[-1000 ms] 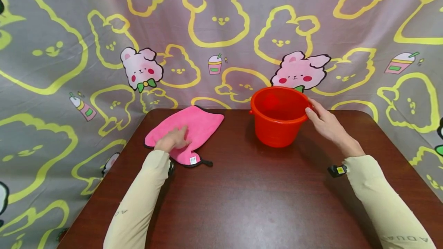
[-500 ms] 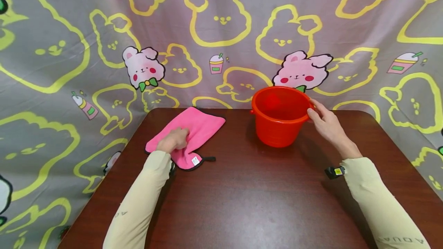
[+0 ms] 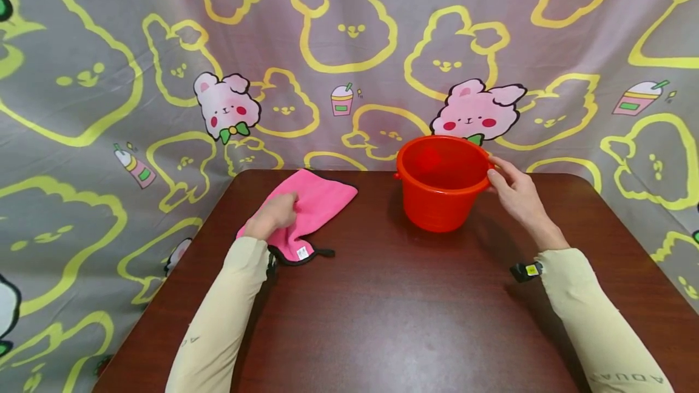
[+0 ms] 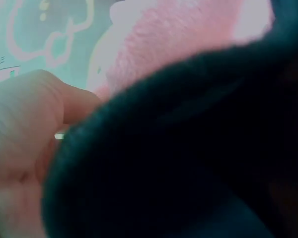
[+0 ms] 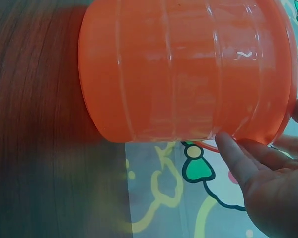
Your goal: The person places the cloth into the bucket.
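A pink towel (image 3: 319,199) with dark edging, a small white label and a dark hanging loop lies rumpled at the far left of the table. My left hand (image 3: 277,211) grips it from above with curled fingers. In the left wrist view, blurred dark and pink parts of the towel (image 4: 179,34) hide most of the fingers of that hand (image 4: 25,119). To the right stands an upright red bucket (image 3: 439,208). My right hand (image 3: 516,193) holds its right rim, with thumb and fingers around the edge; the right wrist view shows fingertips (image 5: 228,144) against the bucket's ribbed wall.
The dark brown wooden table (image 3: 360,320) carries the towel and the bucket near its far edge. A grey-pink curtain (image 3: 371,35) with cartoon rabbits hangs right behind the table and along its sides.
The left fingers have gone from spread on the towel to curled into it, and the towel's near and left edges have drawn up a little. The right hand and bucket stay put.
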The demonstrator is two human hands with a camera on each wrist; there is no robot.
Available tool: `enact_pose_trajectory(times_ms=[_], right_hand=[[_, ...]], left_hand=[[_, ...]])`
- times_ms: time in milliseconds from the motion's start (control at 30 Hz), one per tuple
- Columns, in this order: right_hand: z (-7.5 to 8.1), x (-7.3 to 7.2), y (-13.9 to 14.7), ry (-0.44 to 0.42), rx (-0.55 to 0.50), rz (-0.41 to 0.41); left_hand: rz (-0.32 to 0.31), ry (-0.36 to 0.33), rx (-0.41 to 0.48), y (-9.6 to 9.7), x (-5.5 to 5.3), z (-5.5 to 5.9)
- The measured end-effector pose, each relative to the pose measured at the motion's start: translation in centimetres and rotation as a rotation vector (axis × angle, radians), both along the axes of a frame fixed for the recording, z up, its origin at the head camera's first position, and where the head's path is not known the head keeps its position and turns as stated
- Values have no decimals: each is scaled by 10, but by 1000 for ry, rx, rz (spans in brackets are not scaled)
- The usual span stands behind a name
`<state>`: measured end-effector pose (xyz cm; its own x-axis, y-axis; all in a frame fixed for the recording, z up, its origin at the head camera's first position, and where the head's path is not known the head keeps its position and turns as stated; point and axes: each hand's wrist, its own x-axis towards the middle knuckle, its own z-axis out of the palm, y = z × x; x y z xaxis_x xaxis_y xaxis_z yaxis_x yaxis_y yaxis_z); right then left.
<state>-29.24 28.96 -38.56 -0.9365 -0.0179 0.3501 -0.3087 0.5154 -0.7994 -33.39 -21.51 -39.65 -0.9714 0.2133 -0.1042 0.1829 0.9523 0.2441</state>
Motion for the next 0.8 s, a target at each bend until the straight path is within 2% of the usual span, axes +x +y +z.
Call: enact_pose_trajectory(times_ms=[267,500,667,800], right_hand=[[-1,0,0,-6,-76,14],[-4,-2,-3,12,-145,22],[-5,-4,-3,2,-169,9],[-5,-4,-2,-6,-146,14]], left_hand=[[-10,149,82,8,3,17],[16,316,207,22,5,23],[50,373,345,30,3,26],[76,412,394,36,5,29]])
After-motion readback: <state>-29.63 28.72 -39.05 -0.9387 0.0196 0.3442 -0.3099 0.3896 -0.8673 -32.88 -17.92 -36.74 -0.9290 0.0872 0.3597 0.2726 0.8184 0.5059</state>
